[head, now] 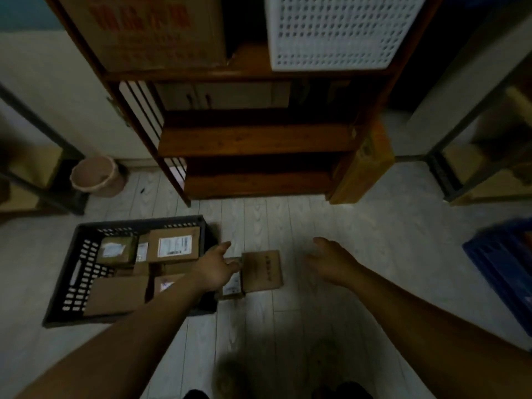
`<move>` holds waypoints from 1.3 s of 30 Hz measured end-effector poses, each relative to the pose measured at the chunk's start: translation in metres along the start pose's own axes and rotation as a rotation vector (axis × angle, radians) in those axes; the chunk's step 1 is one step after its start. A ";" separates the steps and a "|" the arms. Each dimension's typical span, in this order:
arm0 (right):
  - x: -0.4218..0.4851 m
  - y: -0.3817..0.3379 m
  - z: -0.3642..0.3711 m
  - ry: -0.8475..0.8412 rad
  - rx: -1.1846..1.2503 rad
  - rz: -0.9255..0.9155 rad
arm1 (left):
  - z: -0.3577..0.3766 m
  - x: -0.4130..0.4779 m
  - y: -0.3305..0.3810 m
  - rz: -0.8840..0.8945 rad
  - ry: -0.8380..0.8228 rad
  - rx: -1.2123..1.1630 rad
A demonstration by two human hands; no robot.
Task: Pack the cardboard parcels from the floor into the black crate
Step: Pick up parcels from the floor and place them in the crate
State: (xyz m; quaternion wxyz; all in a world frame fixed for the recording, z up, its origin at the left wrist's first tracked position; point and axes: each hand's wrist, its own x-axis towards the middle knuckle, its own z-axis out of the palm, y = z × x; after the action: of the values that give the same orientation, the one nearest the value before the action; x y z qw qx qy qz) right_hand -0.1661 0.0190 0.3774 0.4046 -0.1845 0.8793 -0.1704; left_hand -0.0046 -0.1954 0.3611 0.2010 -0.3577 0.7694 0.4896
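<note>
Crate [82,272] sits on the floor, low left in view. Inside it:
- labelled parcel [174,244] at the far right corner
- taped parcel [116,250] at the far left
- plain parcel [116,295] at the near left
- one more near the right wall, mostly hidden by the left forearm

More cardboard shows between them; the count is unclear.

Two parcels lie on the floor just right of the crate. The small parcel [231,287], white label up, is close against the crate's right wall. The brown parcel [263,272] butts against the small one's far side from the crate, printed face up.

Left hand [214,269] is just past the crate's right rim, above the small parcel. Its fingers are straight and loosely spread, tips at the brown parcel's left edge. Whether they make contact I cannot tell, as the frame is blurred there. It grips nothing.

Right hand [331,260] is well right of the crate, past the brown parcel, above bare floor. Its fingers are relaxed and slightly spread, and it holds nothing.

Beyond the crate stands a wooden shelf [247,139], with a box [138,30] and a white basket [331,30] on its upper level. A carton [365,168] leans on the shelf's right post. A pink bin [95,177] sits beyond the crate's far left corner. A blue crate [503,269] is far right of the crate, at the frame edge.
</note>
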 end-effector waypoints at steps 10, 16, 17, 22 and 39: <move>0.257 0.106 0.177 -0.074 -0.015 -0.048 | 0.142 0.243 -0.168 -0.104 0.125 0.036; 0.353 0.146 0.278 -0.070 0.058 -0.001 | 0.189 0.321 -0.219 -0.190 0.160 0.153; 0.365 0.149 0.288 -0.065 0.102 0.012 | 0.192 0.330 -0.222 -0.178 0.161 0.161; 0.397 0.151 0.313 -0.068 0.308 0.008 | 0.202 0.366 -0.245 -0.171 0.202 0.118; 0.344 0.101 0.177 0.499 0.498 -0.442 | 0.145 0.318 -0.128 0.383 0.326 -0.538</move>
State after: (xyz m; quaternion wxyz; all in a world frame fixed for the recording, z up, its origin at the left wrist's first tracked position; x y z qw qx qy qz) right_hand -0.2562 -0.0787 0.0000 0.1649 -0.2185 0.8215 -0.5002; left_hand -0.1260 -0.2115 0.0099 -0.1207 -0.3205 0.6879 0.6399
